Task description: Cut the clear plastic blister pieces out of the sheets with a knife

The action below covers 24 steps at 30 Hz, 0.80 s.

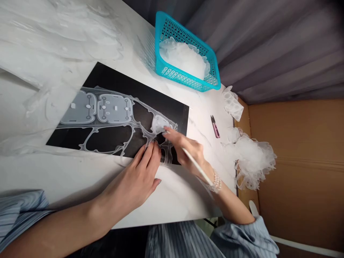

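Workshop: worktable (174, 197), snips (215, 128), basket (185, 79)

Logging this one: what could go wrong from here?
The thin translucent webbing under the left hand might stretch or tear if pulled hard. The white tool in the right hand could scratch the small translucent piece by that hand; the tool's tip is hidden. The beaded bracelet might snag the webbing if it drags across.

1. Turquoise basket (157, 50) on white counter (182, 193), translucent pieces (185, 59) heaped inside.
2. Pink-handled snips (215, 128) lying on counter, apart from basket.
3. Grey curtain (282, 46) behind basket.
4. Brown cardboard (301, 143), right side.
5. Translucent scraps (254, 157) bunched at counter edge, beside cardboard.
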### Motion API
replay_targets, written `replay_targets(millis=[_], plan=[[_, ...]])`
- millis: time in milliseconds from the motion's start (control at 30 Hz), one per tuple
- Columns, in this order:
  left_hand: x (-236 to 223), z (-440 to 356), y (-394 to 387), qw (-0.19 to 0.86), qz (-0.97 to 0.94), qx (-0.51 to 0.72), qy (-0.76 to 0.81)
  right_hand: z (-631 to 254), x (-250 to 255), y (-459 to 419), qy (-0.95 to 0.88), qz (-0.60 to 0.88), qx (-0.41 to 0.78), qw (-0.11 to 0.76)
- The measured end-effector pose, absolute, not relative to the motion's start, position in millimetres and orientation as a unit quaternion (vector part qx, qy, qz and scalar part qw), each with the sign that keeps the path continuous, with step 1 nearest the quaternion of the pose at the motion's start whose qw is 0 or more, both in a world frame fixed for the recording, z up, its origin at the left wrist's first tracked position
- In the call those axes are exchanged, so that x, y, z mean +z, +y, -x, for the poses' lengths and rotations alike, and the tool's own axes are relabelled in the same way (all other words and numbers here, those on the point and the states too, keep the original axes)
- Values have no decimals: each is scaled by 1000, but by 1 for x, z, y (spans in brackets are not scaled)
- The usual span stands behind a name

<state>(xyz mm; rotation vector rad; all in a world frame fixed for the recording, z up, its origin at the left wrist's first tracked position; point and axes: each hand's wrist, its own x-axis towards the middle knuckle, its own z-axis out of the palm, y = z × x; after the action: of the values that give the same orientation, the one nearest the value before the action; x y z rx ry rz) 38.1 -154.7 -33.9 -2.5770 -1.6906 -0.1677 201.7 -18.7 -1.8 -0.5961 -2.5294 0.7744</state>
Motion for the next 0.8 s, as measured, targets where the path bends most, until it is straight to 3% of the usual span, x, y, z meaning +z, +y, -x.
replay_targets(millis=[167,300,467,800], plan=[[-38,-37,-156,18,836,-47,-546,-188,16,12,-748,380,474,266],[-45,-39,-158,-1,828,-70,-556,-186,22,50,-627,408,601,282],[-52,-40,-159,-31,819,-101,-564,-207,23,93,-548,451,638,298],[-60,-39,-159,-32,818,-117,-562,-217,36,106,-536,433,682,245]])
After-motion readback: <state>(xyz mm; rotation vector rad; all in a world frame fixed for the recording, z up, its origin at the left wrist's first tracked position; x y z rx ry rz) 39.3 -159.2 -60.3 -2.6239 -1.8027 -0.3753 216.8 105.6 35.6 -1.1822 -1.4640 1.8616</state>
